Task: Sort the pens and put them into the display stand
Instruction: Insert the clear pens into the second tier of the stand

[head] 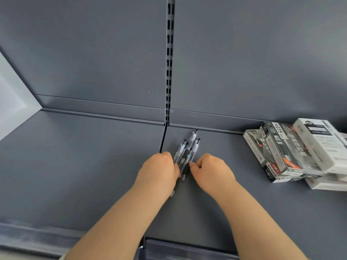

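My left hand and right hand curl in on the pens from either side, bunching them mid-shelf. The bundle is uneven, so a loose pen could slip out and roll on the smooth grey shelf. Boxes are stacked at the right, with a slotted back panel beyond.

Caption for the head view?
Left hand and right hand hold a bundle of clear plastic pens on a grey metal shelf, printed cardboard boxes to the right.
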Tool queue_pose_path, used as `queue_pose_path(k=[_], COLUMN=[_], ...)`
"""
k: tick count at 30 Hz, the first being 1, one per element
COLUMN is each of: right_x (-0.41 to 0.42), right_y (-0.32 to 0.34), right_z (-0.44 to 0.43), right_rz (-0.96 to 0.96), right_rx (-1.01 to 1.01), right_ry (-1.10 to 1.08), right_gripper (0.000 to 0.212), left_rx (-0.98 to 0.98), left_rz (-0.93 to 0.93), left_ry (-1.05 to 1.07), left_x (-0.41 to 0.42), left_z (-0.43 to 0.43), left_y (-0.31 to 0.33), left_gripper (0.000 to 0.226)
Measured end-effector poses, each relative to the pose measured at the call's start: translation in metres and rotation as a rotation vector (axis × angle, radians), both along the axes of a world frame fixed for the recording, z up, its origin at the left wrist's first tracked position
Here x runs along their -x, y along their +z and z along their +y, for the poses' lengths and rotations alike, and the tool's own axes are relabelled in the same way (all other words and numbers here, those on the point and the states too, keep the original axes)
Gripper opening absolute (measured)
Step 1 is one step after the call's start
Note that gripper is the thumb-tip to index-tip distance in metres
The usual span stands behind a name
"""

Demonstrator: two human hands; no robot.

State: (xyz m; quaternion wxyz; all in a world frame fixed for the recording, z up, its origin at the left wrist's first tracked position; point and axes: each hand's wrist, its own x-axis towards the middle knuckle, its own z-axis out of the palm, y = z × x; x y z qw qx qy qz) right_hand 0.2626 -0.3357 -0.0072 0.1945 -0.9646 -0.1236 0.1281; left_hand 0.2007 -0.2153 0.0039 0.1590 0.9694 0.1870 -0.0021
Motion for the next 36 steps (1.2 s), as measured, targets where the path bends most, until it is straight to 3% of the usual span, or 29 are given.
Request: queue_pose_path(k=[6,10,14,17,25,29,31,33,36], right_x=[-0.025,-0.043,-0.056,-0.06,-0.049,-0.03,-0.019,-0.009,0.006], right_y=[0.009,0.021,0.026,0.026,0.04,0.048,0.051,0.054,0.06], right_z=[0.012,0.03,0.043,0.047,0.038,0.03,0.028,0.028,0.034], right_rz=[-0.033,-0.064,0.06,0.124,0.066,0.025,0.049,0.034,-0.051], right_rx=[-0.11,0.015,0.186,0.208,-0.185,-0.388,-0.431,-0.435,-0.427], right_ry=[-0.016,0.0,0.016,0.014,-0.007,0.051,0.067,0.086,0.108], right_gripper=[0.026,0.025,0.023,0.025,0.033,0.019,0.012,0.021,0.027], left_rx=[0.0,-0.008,0.04,0.031,0.197,0.314,0.363,0.391,0.436], left_rz=[-0.049,-0.057,-0.109,-0.156,-0.283,-0.35,-0.363,-0.382,-0.382], left_ry=[0.017,0.05,0.066,0.072,0.119,0.127,0.108,0.081,0.047], left_x=[0.006,0.011,0.015,0.015,0.022,0.025,0.027,0.03,0.034], left_z=[0.01,0.017,0.02,0.022,0.03,0.029,0.03,0.033,0.044], left_y=[0.007,0.011,0.01,0.011,0.015,0.016,0.018,0.02,0.023], left_gripper=[0.028,0.026,0.022,0.023,0.013,0.011,0.02,0.03,0.023])
